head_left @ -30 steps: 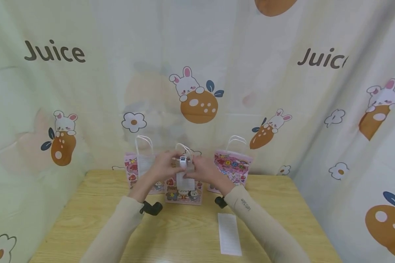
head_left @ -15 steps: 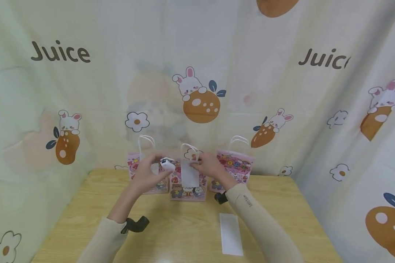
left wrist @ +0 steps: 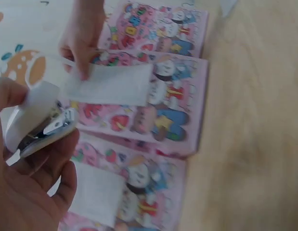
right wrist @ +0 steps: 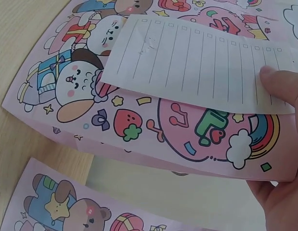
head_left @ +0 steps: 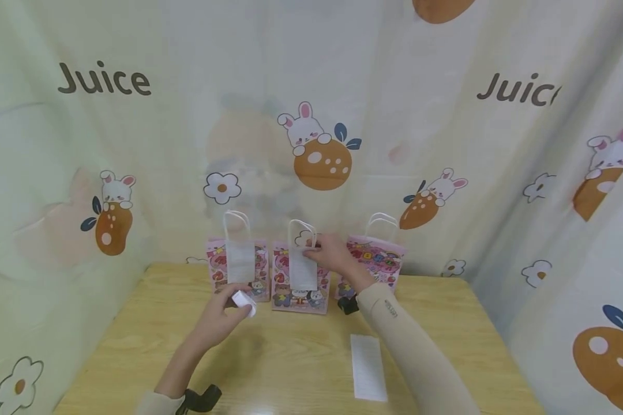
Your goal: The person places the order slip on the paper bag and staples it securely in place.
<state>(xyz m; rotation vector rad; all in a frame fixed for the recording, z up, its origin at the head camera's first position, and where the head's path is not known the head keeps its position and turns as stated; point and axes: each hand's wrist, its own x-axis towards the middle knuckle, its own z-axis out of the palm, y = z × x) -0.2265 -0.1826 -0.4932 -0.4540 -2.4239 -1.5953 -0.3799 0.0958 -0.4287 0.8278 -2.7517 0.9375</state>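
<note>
A small white stapler (left wrist: 37,108) is gripped in my left hand (head_left: 215,323), low in front of the left bag. My right hand (head_left: 334,253) is at the top right of the middle pink cartoon paper bag (head_left: 285,300). Its thumb presses the lined paper slip (right wrist: 187,67) against the bag, with other fingers behind the bag's top edge in the right wrist view. The slip hangs down the bag's front below the white handles (head_left: 302,223). Whether a staple sits in the slip cannot be made out.
To the left stands a matching bag (head_left: 261,259) with a white slip (head_left: 240,262) on its front. Another pink bag (head_left: 376,253) stands to the right, partly behind my right arm. One loose lined slip (head_left: 368,369) lies on the wooden table (head_left: 291,357). A printed curtain (head_left: 259,144) hangs behind.
My left hand has drawn back from the middle bag's top, down and left, carrying the stapler. My right hand has stayed at the slip and the bag's top edge.
</note>
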